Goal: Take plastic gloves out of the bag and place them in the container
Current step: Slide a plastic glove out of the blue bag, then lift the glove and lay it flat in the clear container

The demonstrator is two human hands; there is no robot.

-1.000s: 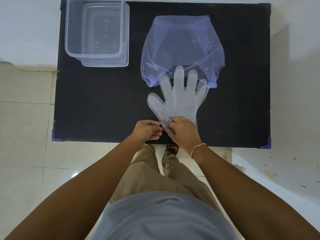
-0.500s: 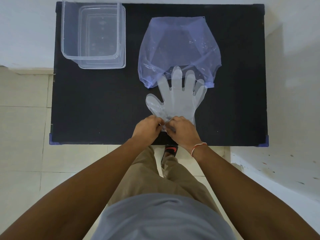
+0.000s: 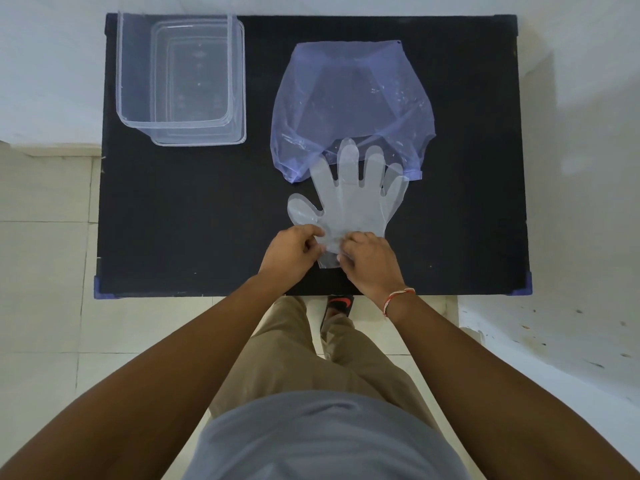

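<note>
left hand (image 3: 291, 256) closed in onto glove cuff (image 3: 329, 251)

A black rectangular worktop (image 3: 194, 209) fills the upper middle of the frame, with blue corner caps at its near corners. Under it, along the left side, lies my pale tiled floor (image 3: 45, 306). My beige trousers (image 3: 311, 355) run down the centre, a black sandal with a red mark (image 3: 341, 304) at their top. A red and white thread band (image 3: 398, 296) circles my wrist.
</note>
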